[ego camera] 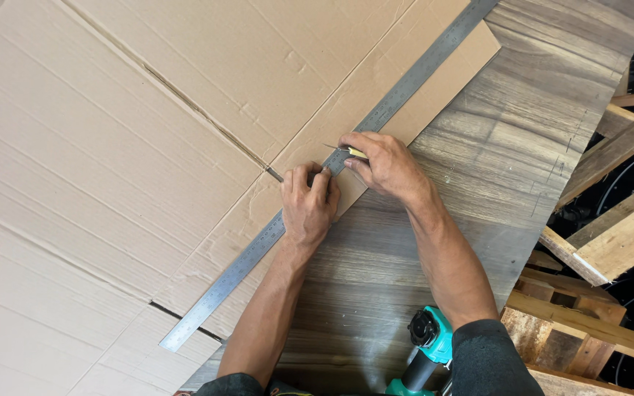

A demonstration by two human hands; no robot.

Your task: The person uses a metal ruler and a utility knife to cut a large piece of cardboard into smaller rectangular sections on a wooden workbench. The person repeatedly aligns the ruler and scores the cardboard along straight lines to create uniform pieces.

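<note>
A large flattened cardboard sheet [111,132] covers most of a wood-grain table [478,169]. A long steel ruler [236,268] lies diagonally across the cardboard's edge strip. My left hand [307,209] presses down on the ruler near its middle, fingers curled. Just beyond it, my right hand [384,163] is closed around a small yellow-handled cutter [348,151], whose blade points left along the ruler's edge. The two hands nearly touch. Most of the cutter is hidden inside my fist.
A teal and black power tool [428,339] sits at the table's near edge between my forearms. Rough wooden pallets and planks [603,242] are stacked off the table's right side, with dark cables below them.
</note>
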